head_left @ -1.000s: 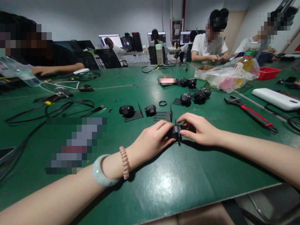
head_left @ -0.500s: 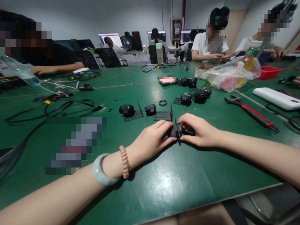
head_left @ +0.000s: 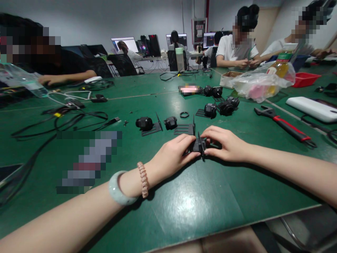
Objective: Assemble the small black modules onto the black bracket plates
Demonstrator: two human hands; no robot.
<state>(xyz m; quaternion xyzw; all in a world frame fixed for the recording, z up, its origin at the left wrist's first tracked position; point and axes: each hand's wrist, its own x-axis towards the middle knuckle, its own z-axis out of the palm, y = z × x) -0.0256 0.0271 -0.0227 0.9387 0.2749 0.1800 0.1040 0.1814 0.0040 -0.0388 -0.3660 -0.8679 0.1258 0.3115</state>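
Between both hands is a small black device (head_left: 196,145) with a thin upright black plate (head_left: 202,147) at its right side. My left hand (head_left: 175,153) is closed around the device's left part. The fingers of my right hand (head_left: 225,144) pinch it from the right, at the plate. Just behind my left hand lies a slotted black bracket (head_left: 183,129). Beyond it are a black camera-like part (head_left: 170,122), another one (head_left: 144,123) beside a second bracket (head_left: 151,131), and a black ring (head_left: 184,114). Further right sit more black parts (head_left: 210,110).
An adjustable wrench (head_left: 286,128) with red and black handle lies right on the green table (head_left: 184,203). Behind it are a white power bank (head_left: 312,109), a plastic bag (head_left: 252,88) and a red tray (head_left: 305,79). Black cables (head_left: 56,123) spread left. Several people sit around.
The view has shifted slightly. Both hands keep hold of the black device, with little change in their grip.
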